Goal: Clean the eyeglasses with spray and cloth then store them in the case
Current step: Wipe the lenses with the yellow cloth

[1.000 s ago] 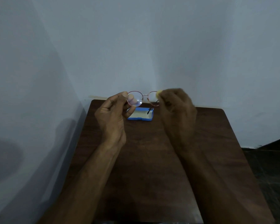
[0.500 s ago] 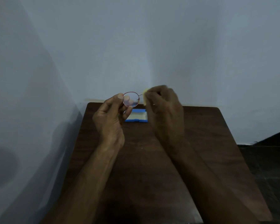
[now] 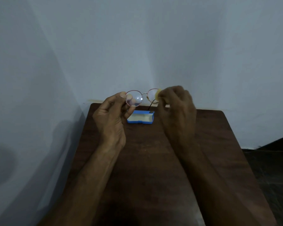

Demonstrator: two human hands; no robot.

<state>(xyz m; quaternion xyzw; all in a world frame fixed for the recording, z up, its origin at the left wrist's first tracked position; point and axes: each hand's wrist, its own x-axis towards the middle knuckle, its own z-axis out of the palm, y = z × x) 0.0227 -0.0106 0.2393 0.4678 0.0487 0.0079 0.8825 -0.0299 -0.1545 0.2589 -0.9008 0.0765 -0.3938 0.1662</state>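
Note:
Round eyeglasses (image 3: 136,98) with a thin reddish metal frame are held up above the far part of the table. My left hand (image 3: 111,118) pinches the rim of the left lens between thumb and fingers. My right hand (image 3: 176,108) presses a small yellow cloth (image 3: 158,95) against the right lens, hiding most of that lens. One dark temple arm hangs down behind. Below the glasses an open blue case (image 3: 140,119) with a pale lining lies on the table. No spray bottle is in view.
The dark wooden table (image 3: 145,160) stands in a corner, with pale walls to the left and behind. Its right edge drops to a dark floor (image 3: 271,168).
My right hand with the cloth slid back to the right along the glasses, uncovering the bridge and part of the right lens. My left hand kept its hold.

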